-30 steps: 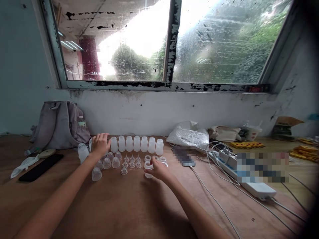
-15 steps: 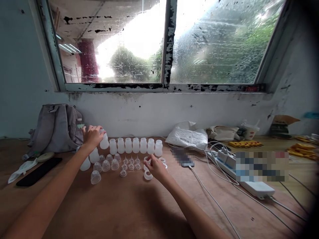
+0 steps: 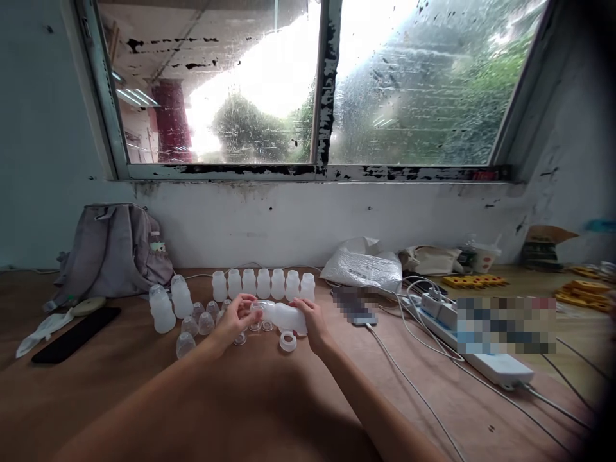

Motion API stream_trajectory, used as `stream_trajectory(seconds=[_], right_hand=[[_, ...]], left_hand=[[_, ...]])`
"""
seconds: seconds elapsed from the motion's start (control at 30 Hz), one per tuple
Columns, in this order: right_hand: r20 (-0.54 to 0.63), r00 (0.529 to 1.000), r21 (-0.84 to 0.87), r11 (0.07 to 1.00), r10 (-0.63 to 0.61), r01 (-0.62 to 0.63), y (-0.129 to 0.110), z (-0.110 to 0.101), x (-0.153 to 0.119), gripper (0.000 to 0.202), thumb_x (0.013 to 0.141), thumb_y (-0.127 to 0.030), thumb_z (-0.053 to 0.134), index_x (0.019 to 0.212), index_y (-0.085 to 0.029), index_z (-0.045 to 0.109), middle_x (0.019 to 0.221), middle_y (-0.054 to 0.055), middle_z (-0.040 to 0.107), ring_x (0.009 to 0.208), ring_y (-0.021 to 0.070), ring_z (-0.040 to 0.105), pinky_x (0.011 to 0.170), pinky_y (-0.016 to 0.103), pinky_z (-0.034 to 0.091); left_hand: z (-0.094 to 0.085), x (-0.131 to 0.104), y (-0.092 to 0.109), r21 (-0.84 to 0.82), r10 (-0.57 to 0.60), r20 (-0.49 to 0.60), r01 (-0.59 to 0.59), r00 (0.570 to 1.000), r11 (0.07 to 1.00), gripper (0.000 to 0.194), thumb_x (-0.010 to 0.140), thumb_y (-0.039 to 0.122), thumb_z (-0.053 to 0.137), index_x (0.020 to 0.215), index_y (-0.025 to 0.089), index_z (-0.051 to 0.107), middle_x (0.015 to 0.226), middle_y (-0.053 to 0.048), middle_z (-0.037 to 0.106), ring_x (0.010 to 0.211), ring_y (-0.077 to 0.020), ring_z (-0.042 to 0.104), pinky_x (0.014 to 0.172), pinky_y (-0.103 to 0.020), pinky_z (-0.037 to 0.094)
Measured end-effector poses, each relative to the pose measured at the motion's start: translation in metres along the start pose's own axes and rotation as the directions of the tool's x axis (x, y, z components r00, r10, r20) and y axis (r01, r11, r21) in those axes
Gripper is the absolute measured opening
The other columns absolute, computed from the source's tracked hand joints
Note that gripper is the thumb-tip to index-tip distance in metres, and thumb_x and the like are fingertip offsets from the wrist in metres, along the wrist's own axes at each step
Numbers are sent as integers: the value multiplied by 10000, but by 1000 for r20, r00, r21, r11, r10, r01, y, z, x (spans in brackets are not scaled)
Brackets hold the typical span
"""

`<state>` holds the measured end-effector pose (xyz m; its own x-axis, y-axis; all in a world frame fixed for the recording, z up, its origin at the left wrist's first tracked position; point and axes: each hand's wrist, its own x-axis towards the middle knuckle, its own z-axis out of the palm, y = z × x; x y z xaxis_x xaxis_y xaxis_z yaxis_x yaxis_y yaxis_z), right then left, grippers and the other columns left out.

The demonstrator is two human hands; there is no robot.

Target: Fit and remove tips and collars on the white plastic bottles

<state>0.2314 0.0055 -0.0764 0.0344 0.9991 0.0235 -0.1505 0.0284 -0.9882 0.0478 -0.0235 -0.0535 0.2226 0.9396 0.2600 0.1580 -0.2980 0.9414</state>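
A frosted white, waisted plastic bottle [image 3: 287, 317] lies sideways between the hands: the left hand [image 3: 243, 316] has its fingers round the clear domed end, the right hand [image 3: 310, 318] grasps the base. Both hands come in from opposite sides. Just nearer than the bottle sits a white plastic ring [image 3: 287, 341] (whether touching, I cannot tell); left of it, clear plastic domes [image 3: 185, 344]; beyond it, seven upright frosted bottles [image 3: 263, 282].

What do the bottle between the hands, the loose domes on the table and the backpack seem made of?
Bottle: probably plastic, frosted finish; it looks milky white and cloudy.
Domes: likely plastic, smooth, though glass can't be excluded; they are see-through.
Backpack: apparently fabric, matte; it shows soft creases and no shine.
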Motion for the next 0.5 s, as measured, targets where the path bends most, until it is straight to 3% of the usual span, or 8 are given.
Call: stream_trajectory(seconds=[0.1, 0.23, 0.4, 0.5], right_hand=[[-20, 999, -100, 995, -30, 28, 1, -6, 6, 271, 611, -415, 548, 639, -147, 534, 520, -25, 462, 427, 101, 445, 306, 177, 302], [52, 998, -166, 986, -24, 32, -2, -8, 9, 241, 607, -386, 537, 595, -145, 522, 492, -30, 466, 393, 89, 424, 292, 173, 278], [90, 996, -197, 979, -28, 45, 0, -6, 11, 222, 627, -368, 503, 583, -151, 505, 430, -43, 418, 315, 82, 384, 253, 183, 232], [103, 994, -204, 977, -46, 67, 0, -6, 10, 215, 628, -361, 502, 571, -154, 487, 413, -52, 391, 300, 74, 360, 247, 183, 225]], left_hand=[[3, -2, 1, 272, 29, 109, -58, 994, 961, 458, 666, 425, 574, 1049, 199, 465, 1000, -63, 564, 835, -182, 558, 681, -271, 447], [5, -9, 8, 511, 82, 153, -150, 985, 847, 314, 749, 409, 462, 989, 210, 502, 882, -39, 593, 784, -173, 550, 666, -251, 407], [3, -10, 4, 429, -162, 231, 49, 959, 902, 345, 762, 518, 374, 889, 200, 418, 655, 26, 551, 391, -79, 437, 422, -206, 328], [1, -4, -5, 309, -236, 285, 144, 929, 940, 374, 741, 566, 373, 836, 204, 373, 648, 46, 530, 319, -46, 370, 358, -188, 258]])
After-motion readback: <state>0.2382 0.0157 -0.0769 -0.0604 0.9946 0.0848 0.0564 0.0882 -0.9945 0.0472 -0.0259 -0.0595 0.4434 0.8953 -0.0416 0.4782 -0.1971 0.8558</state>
